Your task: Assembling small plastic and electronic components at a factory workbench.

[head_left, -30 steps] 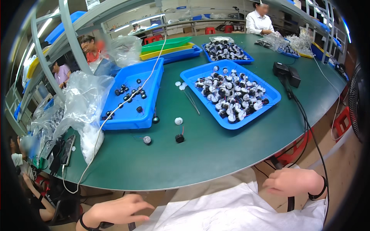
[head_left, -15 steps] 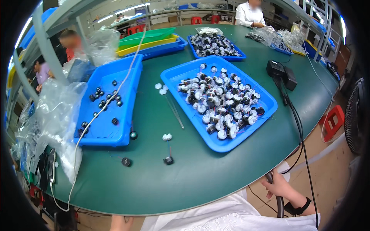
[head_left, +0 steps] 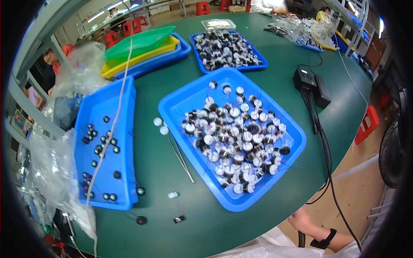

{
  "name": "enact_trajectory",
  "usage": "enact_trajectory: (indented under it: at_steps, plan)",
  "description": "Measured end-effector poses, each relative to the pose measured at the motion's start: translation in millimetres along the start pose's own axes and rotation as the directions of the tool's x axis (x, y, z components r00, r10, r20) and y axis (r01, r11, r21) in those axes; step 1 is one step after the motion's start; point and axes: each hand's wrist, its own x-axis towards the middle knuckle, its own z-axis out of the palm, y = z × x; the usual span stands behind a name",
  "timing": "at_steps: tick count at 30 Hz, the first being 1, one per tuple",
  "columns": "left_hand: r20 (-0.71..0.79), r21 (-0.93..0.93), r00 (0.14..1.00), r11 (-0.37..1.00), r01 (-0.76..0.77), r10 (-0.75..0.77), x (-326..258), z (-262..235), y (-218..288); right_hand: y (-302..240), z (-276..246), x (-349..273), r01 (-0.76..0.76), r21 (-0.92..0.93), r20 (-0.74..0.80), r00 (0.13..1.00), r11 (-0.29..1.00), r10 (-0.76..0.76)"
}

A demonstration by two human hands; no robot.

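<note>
Moved: my view slid forward; both hands dropped below, only my right forearm [head_left: 314, 230] shows.
Grip: cannot tell, hands unseen.
Nearest: glossy blue plastic tray [head_left: 297, 142] of small round wired parts [head_left: 234, 137], mid-bench [head_left: 206, 232].
Left: second blue tray [head_left: 122, 112], crinkled clear bags [head_left: 47, 167].

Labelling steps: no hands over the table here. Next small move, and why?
Probably lift the right hand, low below the table edge, toward the loose black part near the front edge. It lies outside the left blue tray, with the tweezers close by; the left hand is out of view.
</note>
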Motion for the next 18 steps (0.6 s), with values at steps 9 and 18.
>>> enact_trajectory:
  at_steps: [9, 18]
  plan:
    - [-0.072, -0.007, 0.997, 0.999, 0.031, -0.032, -19.8, -24.6, 32.5, -3.3, -12.7, -5.6, -0.141, -0.065, 0.195, 0.969, 0.988, 0.151]
    - [-0.228, 0.008, 0.973, 0.999, -0.047, 0.048, -41.8, 3.9, 26.7, 74.4, 28.2, -53.3, 0.027, -0.17, -0.006, 1.0, 0.985, -0.028]
